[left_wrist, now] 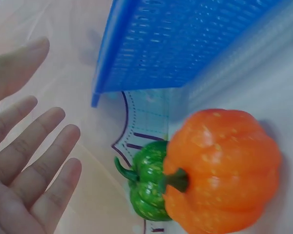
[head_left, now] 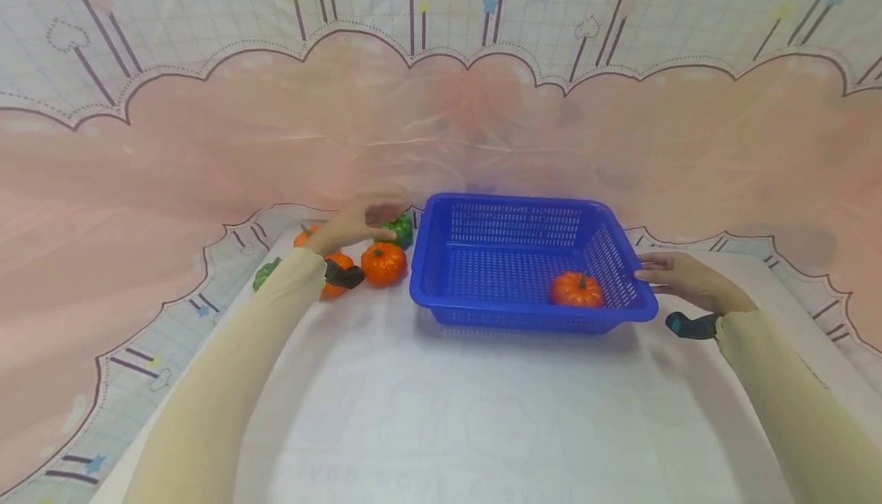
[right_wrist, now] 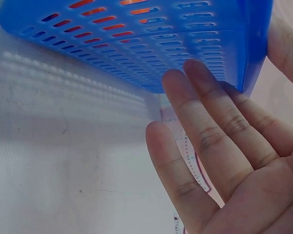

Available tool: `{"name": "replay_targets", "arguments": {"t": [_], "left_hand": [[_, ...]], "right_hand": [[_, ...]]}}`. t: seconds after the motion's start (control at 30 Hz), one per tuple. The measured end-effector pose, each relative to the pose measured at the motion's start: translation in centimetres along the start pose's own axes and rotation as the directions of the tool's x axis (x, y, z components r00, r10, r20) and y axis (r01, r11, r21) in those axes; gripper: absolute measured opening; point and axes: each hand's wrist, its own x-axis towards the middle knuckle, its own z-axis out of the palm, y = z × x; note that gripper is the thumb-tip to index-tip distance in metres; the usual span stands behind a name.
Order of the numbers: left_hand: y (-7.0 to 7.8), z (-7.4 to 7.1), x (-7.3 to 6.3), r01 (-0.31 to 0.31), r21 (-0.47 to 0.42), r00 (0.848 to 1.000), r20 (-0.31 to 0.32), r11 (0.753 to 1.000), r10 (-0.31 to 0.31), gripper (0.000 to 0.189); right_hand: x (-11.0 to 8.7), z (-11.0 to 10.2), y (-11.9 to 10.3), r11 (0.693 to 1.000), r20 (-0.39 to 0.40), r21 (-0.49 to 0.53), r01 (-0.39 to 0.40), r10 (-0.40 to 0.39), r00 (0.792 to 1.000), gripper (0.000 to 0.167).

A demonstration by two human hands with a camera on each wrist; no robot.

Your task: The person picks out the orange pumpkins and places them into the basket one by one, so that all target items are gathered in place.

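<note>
My left hand [head_left: 361,224] hovers above a small green pumpkin [head_left: 400,234] with its fingers spread and nothing in them. Just in front of that lies a ribbed orange pumpkin [head_left: 383,264]; both show close up in the left wrist view, the orange pumpkin [left_wrist: 224,170] partly covering the green one [left_wrist: 149,183]. A blue plastic basket [head_left: 537,316] with slotted walls stands to the right, holding one orange pumpkin [head_left: 577,290]. At the basket's right side, my right hand [head_left: 685,278] touches the rim, its fingers nearly straight along the outer wall [right_wrist: 151,39].
Left of these lie more orange pumpkins [head_left: 339,280], partly hidden by the left forearm, and another green one [head_left: 265,274]. The table [head_left: 482,412] is covered in white. A pink patterned cloth [head_left: 310,136] hangs behind it.
</note>
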Motion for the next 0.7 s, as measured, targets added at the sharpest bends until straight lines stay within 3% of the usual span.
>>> {"name": "replay_targets", "arguments": {"t": [0.2, 0.47, 0.7], "left_hand": [[-1.2, 0.3, -0.7, -0.078, -0.060, 0.997, -0.034, 0.995, 0.076, 0.066], [-2.8, 1.1, -2.2, 0.065, -0.049, 0.995, -0.075, 0.997, -0.069, 0.061], [-4.3, 1.6, -2.8, 0.071, -0.064, 0.992, -0.102, 0.995, -0.078, 0.066]], "right_hand": [[0.0, -0.1, 0.0, 1.000, -0.004, 0.009, 0.007, -0.007, 1.000, 0.068], [-0.1, 0.0, -0.2, 1.000, 0.002, 0.007, -0.003, 0.003, 1.000, 0.069], [-0.1, 0.0, 0.0, 1.000, 0.009, 0.021, 0.002, -0.002, 1.000, 0.069]]}}
